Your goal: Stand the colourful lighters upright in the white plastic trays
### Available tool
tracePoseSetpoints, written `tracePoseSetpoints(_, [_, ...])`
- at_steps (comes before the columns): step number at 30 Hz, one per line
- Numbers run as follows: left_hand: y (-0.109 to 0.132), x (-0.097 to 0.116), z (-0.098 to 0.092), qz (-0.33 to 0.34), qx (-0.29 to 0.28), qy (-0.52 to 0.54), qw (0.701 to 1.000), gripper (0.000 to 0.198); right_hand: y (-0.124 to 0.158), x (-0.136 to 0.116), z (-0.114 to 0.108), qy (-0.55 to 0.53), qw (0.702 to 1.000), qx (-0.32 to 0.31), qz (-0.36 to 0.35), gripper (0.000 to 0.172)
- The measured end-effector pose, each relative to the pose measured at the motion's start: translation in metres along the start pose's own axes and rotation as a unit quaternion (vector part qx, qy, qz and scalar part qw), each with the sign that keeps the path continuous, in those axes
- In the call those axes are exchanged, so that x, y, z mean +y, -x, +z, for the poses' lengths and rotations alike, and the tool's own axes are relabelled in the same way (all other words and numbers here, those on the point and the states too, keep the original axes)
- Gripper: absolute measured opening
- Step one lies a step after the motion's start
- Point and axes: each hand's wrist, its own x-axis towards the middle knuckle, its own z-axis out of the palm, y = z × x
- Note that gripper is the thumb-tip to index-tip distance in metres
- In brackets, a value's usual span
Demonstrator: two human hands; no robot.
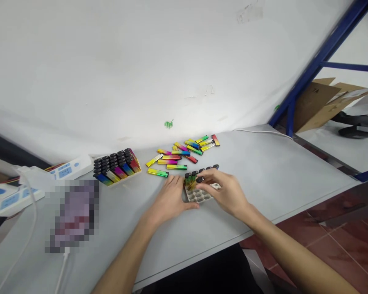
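A white tray with rows of holes (199, 196) lies on the table before me, with several black-topped lighters (194, 174) upright along its back row. Between the thumb and fingertips of my right hand (225, 188) is a lighter (200, 179), its black top showing over the tray's left part; its lower end is partly hidden. My left hand (170, 198) lies flat at the tray's left side, thumb stretched along the front edge. Loose shiny multicoloured lighters (171, 157) are scattered behind the tray.
A second tray packed with upright lighters (118, 167) stands to the left. Beyond it are white power strips (69, 169) with cables and a blurred-out object (76, 212). The wall runs behind; a blue metal frame (313, 67) and cardboard boxes (317, 104) are at the right.
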Motion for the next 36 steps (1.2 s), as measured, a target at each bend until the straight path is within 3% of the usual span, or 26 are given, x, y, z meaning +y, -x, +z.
tracePoseSetpoints(5, [0.002,0.000,0.001,0.015,0.003,0.008,1.000,0.058,0.005,0.011,0.020,0.097,0.995,-0.018,-0.002,0.015])
tracePoseSetpoints(9, [0.001,0.000,0.002,0.017,0.000,0.005,1.000,0.057,0.004,0.012,0.021,0.168,0.986,-0.020,-0.010,0.016])
tracePoseSetpoints(18, [0.002,0.003,0.000,0.023,-0.012,0.011,1.000,0.055,0.001,0.010,0.027,0.204,0.978,-0.026,0.022,0.012])
tracePoseSetpoints(22, [0.003,0.004,-0.001,0.023,-0.022,0.006,0.999,0.055,0.005,0.011,0.029,0.293,0.955,-0.021,0.032,0.018])
tracePoseSetpoints(25, [0.003,0.004,-0.002,0.021,-0.025,0.005,0.999,0.056,0.003,0.000,0.018,0.296,0.955,-0.031,0.021,0.029])
tracePoseSetpoints(29, [0.005,-0.001,-0.008,0.016,-0.044,0.010,0.999,0.064,-0.017,-0.019,-0.018,0.247,0.965,0.078,-0.023,0.040])
tracePoseSetpoints(32, [0.006,-0.006,-0.014,0.007,-0.080,0.021,0.997,0.065,-0.047,-0.011,-0.041,0.199,0.971,0.135,-0.016,0.037])
tracePoseSetpoints(34, [0.006,-0.009,-0.017,0.005,-0.102,0.037,0.994,0.066,-0.067,0.008,-0.044,0.176,0.981,0.083,0.003,0.034])
tracePoseSetpoints(36, [0.006,-0.012,-0.018,0.003,-0.112,0.047,0.993,0.068,-0.081,0.031,-0.036,0.175,0.984,-0.027,0.002,0.030])
